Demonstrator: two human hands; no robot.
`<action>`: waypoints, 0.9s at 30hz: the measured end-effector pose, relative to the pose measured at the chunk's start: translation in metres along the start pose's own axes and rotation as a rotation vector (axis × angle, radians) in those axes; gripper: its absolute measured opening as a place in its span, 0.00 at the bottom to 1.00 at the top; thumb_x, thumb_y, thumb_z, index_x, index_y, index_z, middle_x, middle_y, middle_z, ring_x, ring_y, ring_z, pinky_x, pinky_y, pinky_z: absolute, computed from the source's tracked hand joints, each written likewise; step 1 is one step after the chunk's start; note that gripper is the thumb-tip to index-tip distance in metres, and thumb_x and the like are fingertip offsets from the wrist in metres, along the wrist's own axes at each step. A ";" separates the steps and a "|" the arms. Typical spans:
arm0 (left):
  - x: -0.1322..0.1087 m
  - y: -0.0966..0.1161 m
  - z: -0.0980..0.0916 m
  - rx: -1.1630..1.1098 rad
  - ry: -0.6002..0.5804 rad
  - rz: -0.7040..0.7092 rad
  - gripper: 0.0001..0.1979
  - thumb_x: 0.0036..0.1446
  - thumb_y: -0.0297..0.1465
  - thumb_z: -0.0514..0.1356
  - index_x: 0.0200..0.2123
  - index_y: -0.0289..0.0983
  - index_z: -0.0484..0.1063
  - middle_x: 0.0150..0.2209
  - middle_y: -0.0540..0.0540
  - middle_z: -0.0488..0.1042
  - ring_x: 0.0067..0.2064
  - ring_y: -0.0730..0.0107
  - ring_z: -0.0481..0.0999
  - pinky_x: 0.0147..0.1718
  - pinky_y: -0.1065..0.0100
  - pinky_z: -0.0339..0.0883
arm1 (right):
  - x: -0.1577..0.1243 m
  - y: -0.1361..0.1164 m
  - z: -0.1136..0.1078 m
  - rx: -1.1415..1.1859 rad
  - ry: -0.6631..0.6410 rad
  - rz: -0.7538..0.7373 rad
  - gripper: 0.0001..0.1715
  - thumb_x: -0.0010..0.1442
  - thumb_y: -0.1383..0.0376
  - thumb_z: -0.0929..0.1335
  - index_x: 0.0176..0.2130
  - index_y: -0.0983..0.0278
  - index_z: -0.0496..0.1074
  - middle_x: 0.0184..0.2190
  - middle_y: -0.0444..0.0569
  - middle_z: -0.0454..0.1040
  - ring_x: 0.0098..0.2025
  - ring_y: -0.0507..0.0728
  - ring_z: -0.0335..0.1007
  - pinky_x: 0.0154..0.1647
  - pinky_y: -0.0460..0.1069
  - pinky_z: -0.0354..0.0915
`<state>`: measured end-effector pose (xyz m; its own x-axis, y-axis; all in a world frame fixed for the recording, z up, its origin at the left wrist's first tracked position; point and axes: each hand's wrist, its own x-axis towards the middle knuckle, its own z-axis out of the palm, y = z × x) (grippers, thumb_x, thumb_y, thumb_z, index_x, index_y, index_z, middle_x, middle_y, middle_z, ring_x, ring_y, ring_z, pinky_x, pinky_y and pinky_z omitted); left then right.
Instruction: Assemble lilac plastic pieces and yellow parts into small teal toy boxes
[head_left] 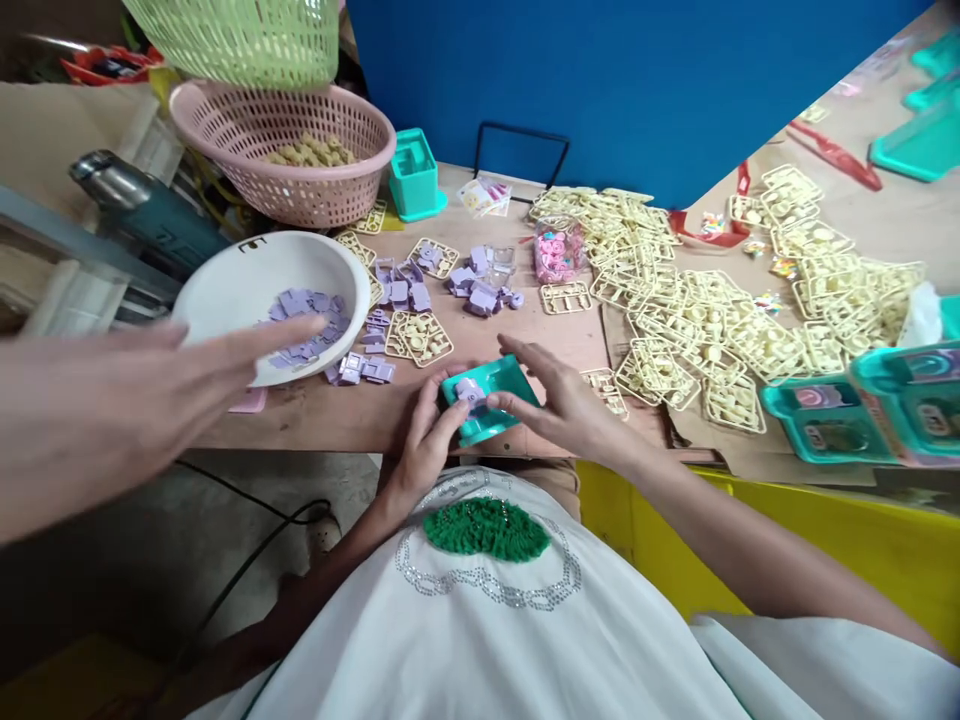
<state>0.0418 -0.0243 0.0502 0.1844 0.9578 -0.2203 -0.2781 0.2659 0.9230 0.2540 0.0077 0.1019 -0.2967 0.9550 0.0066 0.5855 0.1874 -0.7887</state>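
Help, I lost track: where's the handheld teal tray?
Head view, centre: the teal tray is held between left hand and right hand at the table's near edge, right of the white bowl.

Pink basket [300, 205] (tan bits [311, 152] inside), white bowl [225, 272], yellow sprues [675, 300] at right, teal box [414, 175]

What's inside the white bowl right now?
Flat lilac plastic pieces lie in the white bowl; another person's hand covers its near left side, hiding whatever sits there.
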 end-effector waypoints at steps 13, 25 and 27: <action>0.001 0.001 0.001 0.219 0.105 0.062 0.27 0.65 0.49 0.65 0.62 0.44 0.73 0.65 0.40 0.76 0.67 0.49 0.74 0.66 0.54 0.71 | -0.007 0.002 0.035 0.158 0.255 -0.154 0.22 0.60 0.52 0.78 0.50 0.57 0.77 0.44 0.51 0.78 0.47 0.63 0.80 0.45 0.55 0.78; 0.003 -0.006 0.003 0.246 0.099 0.239 0.29 0.65 0.51 0.61 0.62 0.41 0.67 0.62 0.39 0.74 0.65 0.51 0.74 0.66 0.53 0.68 | -0.015 0.002 0.038 0.433 0.158 0.206 0.61 0.51 0.46 0.81 0.73 0.58 0.60 0.69 0.59 0.69 0.68 0.69 0.70 0.67 0.63 0.71; 0.004 -0.008 0.002 0.240 0.077 0.259 0.30 0.65 0.51 0.61 0.62 0.41 0.66 0.62 0.39 0.74 0.64 0.51 0.75 0.66 0.53 0.68 | -0.015 -0.001 0.040 0.408 0.171 0.207 0.62 0.51 0.46 0.81 0.74 0.58 0.59 0.72 0.58 0.65 0.70 0.69 0.67 0.69 0.63 0.69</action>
<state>0.0470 -0.0230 0.0426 0.0627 0.9979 0.0164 -0.0754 -0.0116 0.9971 0.2283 -0.0161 0.0778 -0.0573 0.9931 -0.1020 0.2651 -0.0834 -0.9606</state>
